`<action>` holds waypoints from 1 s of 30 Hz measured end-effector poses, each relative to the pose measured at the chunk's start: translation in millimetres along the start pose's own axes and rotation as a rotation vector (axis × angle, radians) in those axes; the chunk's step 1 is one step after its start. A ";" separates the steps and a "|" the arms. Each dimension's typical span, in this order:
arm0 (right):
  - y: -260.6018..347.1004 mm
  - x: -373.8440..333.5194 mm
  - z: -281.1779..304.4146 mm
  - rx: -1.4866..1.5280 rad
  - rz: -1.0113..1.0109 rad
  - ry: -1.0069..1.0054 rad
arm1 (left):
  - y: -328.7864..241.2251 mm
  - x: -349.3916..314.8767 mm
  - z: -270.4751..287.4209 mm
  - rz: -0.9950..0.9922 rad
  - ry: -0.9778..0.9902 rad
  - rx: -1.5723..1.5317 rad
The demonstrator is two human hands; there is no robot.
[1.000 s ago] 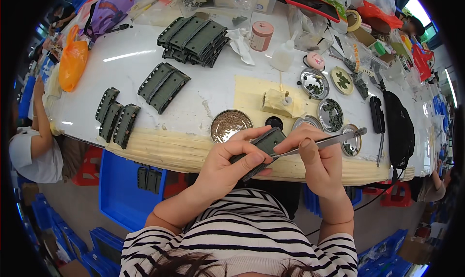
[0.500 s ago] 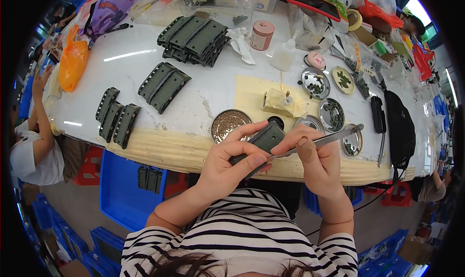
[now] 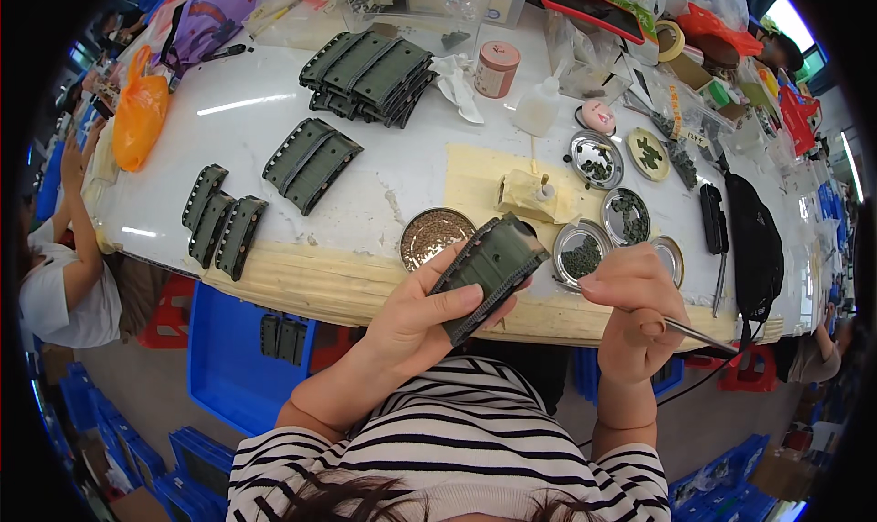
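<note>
1. We count two hands of our own, a left hand and a right hand.
2. We hold one green piece and one pair of tweezers.
3. At the table's left we count three narrow pieces; the stack we cannot count exactly.
4. We see five tins, one partly hidden, plus one cream lid.
5. We find one pink jar, one bottle and one phone.
6. We count one yellow block, one orange bag, one purple bag and one black pouch.
</note>
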State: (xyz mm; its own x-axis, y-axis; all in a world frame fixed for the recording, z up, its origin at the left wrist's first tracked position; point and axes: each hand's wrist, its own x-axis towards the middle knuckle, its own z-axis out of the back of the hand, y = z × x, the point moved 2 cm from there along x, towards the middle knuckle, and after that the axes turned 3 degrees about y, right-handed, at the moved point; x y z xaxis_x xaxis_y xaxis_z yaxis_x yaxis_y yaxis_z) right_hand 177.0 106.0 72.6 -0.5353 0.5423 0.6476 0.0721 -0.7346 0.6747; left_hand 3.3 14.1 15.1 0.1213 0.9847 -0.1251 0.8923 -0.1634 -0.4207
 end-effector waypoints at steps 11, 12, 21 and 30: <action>18.5 -3.6 -1.7 -0.373 0.347 0.211 | 8.1 -5.5 1.3 -0.133 -0.035 0.370; 19.4 -3.2 -2.1 -0.385 0.356 0.207 | 7.6 -5.6 -1.9 -0.179 -0.053 0.427; 15.6 3.9 -7.9 -0.547 0.495 0.275 | 9.0 -9.1 4.8 -0.261 0.001 0.671; 12.1 4.8 -9.3 -0.542 0.489 0.279 | 8.2 -10.0 3.6 -0.291 0.033 0.668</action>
State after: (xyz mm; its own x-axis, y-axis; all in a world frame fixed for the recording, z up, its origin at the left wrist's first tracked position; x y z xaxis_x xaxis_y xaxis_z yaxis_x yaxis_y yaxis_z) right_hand 167.5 95.9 80.5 -0.7459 0.0357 0.6651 -0.0281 -0.9994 0.0221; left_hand 7.9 2.7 9.7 -0.0579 0.9935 0.0981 0.4364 0.1136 -0.8925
